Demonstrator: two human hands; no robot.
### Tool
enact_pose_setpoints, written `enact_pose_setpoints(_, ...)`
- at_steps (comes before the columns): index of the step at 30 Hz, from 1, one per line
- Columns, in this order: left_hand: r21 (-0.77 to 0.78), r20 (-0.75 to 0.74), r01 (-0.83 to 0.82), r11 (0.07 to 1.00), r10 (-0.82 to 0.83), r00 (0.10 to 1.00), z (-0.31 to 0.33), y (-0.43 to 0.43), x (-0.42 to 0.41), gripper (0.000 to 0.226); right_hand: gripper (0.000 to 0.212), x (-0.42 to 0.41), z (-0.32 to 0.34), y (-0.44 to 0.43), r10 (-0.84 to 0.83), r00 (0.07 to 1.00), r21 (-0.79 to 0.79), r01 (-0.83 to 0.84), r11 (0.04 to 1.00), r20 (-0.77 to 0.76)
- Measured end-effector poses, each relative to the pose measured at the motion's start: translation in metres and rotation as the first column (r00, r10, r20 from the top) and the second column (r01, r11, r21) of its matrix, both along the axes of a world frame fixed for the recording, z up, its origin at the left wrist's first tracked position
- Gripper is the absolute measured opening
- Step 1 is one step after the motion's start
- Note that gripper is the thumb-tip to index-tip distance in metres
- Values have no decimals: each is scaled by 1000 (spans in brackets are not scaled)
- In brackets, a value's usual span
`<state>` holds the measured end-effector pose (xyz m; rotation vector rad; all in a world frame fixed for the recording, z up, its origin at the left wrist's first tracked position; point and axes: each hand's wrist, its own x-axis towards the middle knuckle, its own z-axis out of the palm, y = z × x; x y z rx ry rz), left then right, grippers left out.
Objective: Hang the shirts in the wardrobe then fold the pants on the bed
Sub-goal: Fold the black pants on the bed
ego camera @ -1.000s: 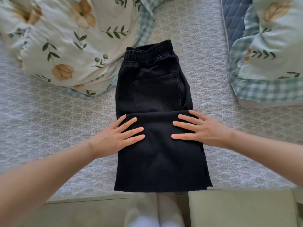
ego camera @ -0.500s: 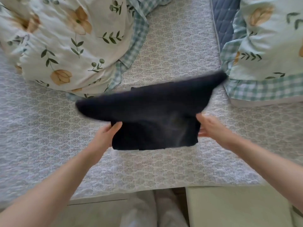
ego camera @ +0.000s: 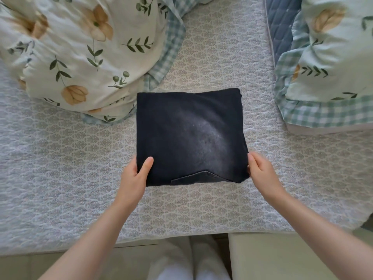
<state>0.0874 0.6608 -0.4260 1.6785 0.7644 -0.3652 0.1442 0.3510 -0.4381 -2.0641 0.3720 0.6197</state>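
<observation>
A pair of black pants [ego camera: 189, 136] lies folded into a compact square in the middle of the bed [ego camera: 60, 178]. A pocket corner shows along its near edge. My left hand [ego camera: 136, 176] grips the near left corner, thumb on top and fingers under the cloth. My right hand [ego camera: 260, 170] holds the near right edge of the pants, thumb against the side and fingers tucked beneath. No shirts or wardrobe are in view.
A bunched floral duvet [ego camera: 80, 47] with a green check border lies at the far left, touching the pants' far left corner. A matching pillow [ego camera: 331, 63] sits at the right over a blue quilted cover [ego camera: 282, 23]. A pale bed frame edge [ego camera: 282, 257] runs along the bottom.
The pants lay long with both palms flat on them. Both hands then lifted the near half and folded it over; the pants now lie as a square, held at the near corners.
</observation>
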Motion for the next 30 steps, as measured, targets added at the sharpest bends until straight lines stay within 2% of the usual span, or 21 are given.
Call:
enact_pose_setpoints(3, -38, -103, 72, 997, -75, 992, -8, 1, -10, 20, 78, -11, -3, 1, -33, 989, -37, 28, 999, -145)
enact_pose_setpoints(4, -40, -138, 89, 995, -93, 986, -12, 2, -12, 19, 81, -9, -2, 5, -34, 985, -39, 28, 999, -171)
enact_pose_setpoints(9, -21, -167, 130, 991, -132, 977, -18, 5, -4, 20, 40, 11, 0, 32, 11, 997, -153, -22, 988, -74)
enact_pose_setpoints(12, -31, -159, 149, 988, -153, 975, -17, 8, -6, 24, 33, 10, -2, 30, -48, 996, -197, 61, 978, 72)
enact_pose_setpoints(14, -41, -169, 146, 988, -151, 974, -16, 11, -9, 26, 34, 5, -5, 21, -79, 994, -224, 93, 970, 71)
enact_pose_setpoints(17, -80, -217, 81, 994, -96, 971, -14, 12, -9, 21, 37, -2, -18, 11, -97, 993, -255, 75, 964, -73)
enact_pose_setpoints(18, -70, -225, 36, 997, -51, 973, -14, 15, -7, 20, 38, 1, -21, 9, -150, 981, -245, 116, 962, -122)
enact_pose_setpoints(20, -18, -195, -44, 999, 40, 980, -17, 21, 1, 22, 53, 13, -20, 10, -277, 944, -185, 244, 952, -182)
enact_pose_setpoints(22, -11, -158, -78, 997, 75, 985, -17, 25, 14, 30, 76, 27, -14, 16, -329, 914, -82, 318, 944, -239)
enact_pose_setpoints(25, -83, -159, -65, 994, 51, 986, -19, 20, 32, 37, 94, 38, -9, 38, -229, 936, 39, 248, 968, -265)
enact_pose_setpoints(27, -127, -174, -66, 990, 43, 984, -21, 15, 40, 40, 94, 36, -9, 51, -191, 958, 35, 203, 979, -212)
enact_pose_setpoints(30, -202, -235, -117, 972, 68, 970, -28, 10, 46, 51, 79, 33, -12, 54, -190, 965, -2, 193, 981, -182)
